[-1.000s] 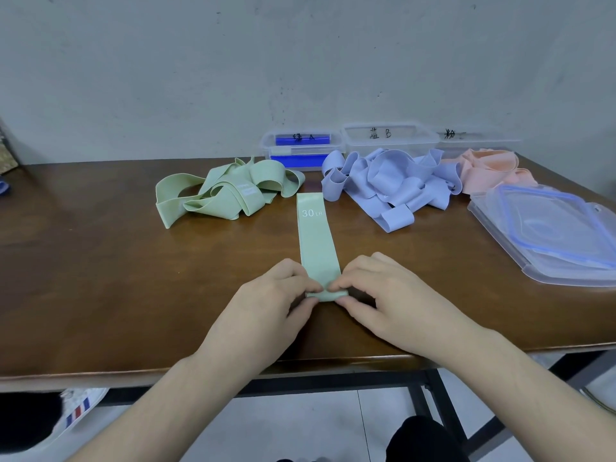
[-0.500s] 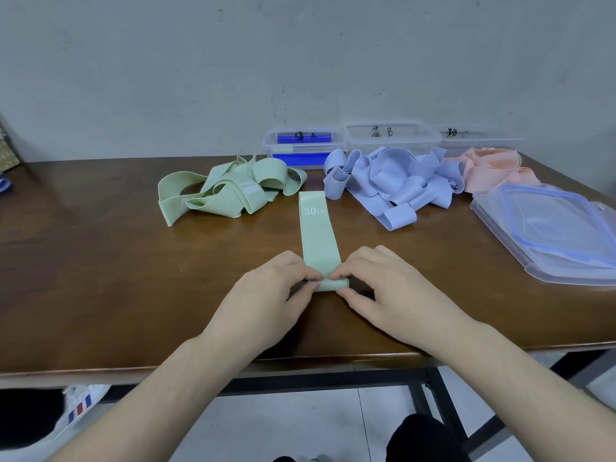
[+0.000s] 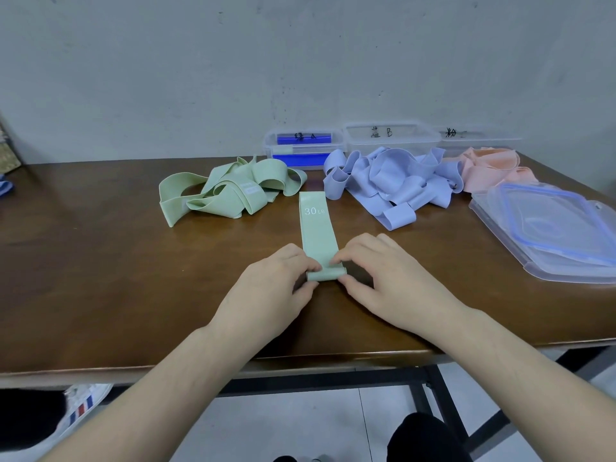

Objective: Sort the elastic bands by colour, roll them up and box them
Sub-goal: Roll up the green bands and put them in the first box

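While both hands (image 3: 266,288) roll, green box (image 3: 303,146) seemingly holds one band.

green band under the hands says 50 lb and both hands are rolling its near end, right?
Not quite. The head view shows the green band printed 30 LB, not 50. The rest holds: the left hand and right hand pinch its near end, which is rolled up.
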### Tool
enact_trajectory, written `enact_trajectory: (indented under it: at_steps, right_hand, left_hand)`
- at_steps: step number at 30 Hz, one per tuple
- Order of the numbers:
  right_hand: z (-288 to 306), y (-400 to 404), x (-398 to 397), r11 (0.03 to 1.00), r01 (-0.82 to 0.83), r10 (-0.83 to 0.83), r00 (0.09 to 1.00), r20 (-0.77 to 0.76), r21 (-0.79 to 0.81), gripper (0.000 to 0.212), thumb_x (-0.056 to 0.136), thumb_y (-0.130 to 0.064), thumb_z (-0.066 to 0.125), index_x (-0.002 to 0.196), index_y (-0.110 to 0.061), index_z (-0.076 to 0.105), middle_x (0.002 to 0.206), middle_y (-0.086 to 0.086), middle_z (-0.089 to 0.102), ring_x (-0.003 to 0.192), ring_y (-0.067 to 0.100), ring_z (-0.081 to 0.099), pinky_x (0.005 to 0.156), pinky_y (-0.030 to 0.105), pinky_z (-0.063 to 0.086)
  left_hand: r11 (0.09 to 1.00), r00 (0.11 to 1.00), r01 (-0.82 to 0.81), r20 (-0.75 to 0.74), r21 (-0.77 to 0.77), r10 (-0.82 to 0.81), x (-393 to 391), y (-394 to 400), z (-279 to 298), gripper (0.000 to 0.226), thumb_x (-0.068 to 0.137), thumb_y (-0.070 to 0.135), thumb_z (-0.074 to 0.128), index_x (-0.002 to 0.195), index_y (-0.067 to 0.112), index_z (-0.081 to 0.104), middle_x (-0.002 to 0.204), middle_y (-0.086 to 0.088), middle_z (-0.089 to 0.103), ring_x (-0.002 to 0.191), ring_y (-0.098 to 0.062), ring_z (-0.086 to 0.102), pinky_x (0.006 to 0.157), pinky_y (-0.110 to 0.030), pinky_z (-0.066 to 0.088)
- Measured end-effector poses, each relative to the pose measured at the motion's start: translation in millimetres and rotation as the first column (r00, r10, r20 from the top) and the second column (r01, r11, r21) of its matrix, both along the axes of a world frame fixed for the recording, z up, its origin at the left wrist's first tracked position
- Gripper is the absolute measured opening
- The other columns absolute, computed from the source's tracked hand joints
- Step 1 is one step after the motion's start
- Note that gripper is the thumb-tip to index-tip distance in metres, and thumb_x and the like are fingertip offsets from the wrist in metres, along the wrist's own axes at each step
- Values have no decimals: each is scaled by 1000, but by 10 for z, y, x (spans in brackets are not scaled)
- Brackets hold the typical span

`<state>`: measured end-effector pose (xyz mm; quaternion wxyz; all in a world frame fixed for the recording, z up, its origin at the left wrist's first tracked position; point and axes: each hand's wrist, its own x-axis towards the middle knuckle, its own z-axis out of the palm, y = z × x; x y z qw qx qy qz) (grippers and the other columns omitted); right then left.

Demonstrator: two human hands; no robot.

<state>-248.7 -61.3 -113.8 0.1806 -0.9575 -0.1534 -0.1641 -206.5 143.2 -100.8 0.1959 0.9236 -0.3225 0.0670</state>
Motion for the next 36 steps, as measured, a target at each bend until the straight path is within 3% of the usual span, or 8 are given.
enact_trajectory:
  at_steps: [8, 13, 15, 22, 26, 29, 32, 36]
  right_hand:
    - [15, 26, -6, 999, -17, 19, 999, -46, 30, 20, 99, -31, 60, 118, -28, 65, 106, -17, 56, 92, 2, 41, 81, 20, 39]
    - [15, 40, -208, 997, -57, 62, 995, -82, 54, 19, 100, -33, 57, 117, -31, 65, 102, -19, 56, 95, 3, 44, 83, 20, 42]
    - [5, 54, -259, 996, -64, 69, 994, -82, 58, 18, 100, -32, 57, 116, -31, 66, 102, -19, 55, 95, 3, 43, 82, 19, 41]
    - [-57, 68, -285, 996, -33, 33, 999, 6, 77, 30, 95, -31, 66, 125, -30, 65, 109, -17, 54, 95, 1, 39, 84, 19, 41]
    - [-91, 96, -296, 996, -53, 49, 997, 60, 65, 26, 92, -23, 69, 118, -28, 68, 108, -14, 57, 92, 2, 40, 82, 23, 45]
    - [-105, 81, -249, 996, -49, 46, 998, 53, 72, 24, 95, -20, 65, 117, -27, 69, 107, -15, 57, 88, 1, 40, 81, 22, 42]
    - [-112, 81, -190, 997, -56, 54, 997, 46, 52, 25, 99, -23, 60, 122, -27, 68, 108, -15, 59, 88, 2, 39, 85, 22, 41]
    - [-84, 102, -162, 1000, -7, 7, 999, 34, 1, 28, 101, -29, 55, 126, -30, 66, 113, -17, 54, 93, 4, 35, 87, 23, 39]
  left_hand:
    - [999, 999, -31, -37, -30, 30, -2, -18, 21, 28, 98, 32, 58, 125, 30, 65, 112, 16, 54, 76, 0, 47, 69, -6, 35]
    - [1000, 998, -11, -59, -9, 11, -205, 90, 10, 29, 99, 37, 55, 127, 39, 62, 88, 27, 44, 76, 4, 47, 63, -6, 36]
    - [1000, 998, 3, -64, -23, -5, -255, 121, -14, 26, 98, 37, 57, 123, 39, 63, 90, 29, 43, 77, 7, 47, 62, -8, 36]
    - [997, 997, -2, -82, -79, -4, -207, 116, -64, 24, 98, 36, 55, 120, 34, 65, 101, 24, 48, 81, 3, 50, 67, -10, 37]
    - [988, 994, -27, -105, -153, 11, -201, 125, -120, 24, 97, 36, 57, 118, 34, 67, 98, 24, 50, 81, 2, 50, 65, -10, 37]
    - [984, 999, -2, -47, -180, -7, -218, 136, -130, 28, 94, 33, 61, 122, 36, 64, 104, 24, 50, 80, 3, 50, 64, -9, 39]
    - [981, 1000, 22, -5, -193, -23, -223, 142, -126, 21, 91, 28, 67, 112, 33, 67, 102, 24, 49, 76, 0, 52, 62, -8, 38]
    - [991, 1000, 16, 16, -135, -14, -189, 116, -114, 22, 94, 25, 63, 116, 30, 68, 100, 25, 47, 79, 12, 48, 63, -5, 36]
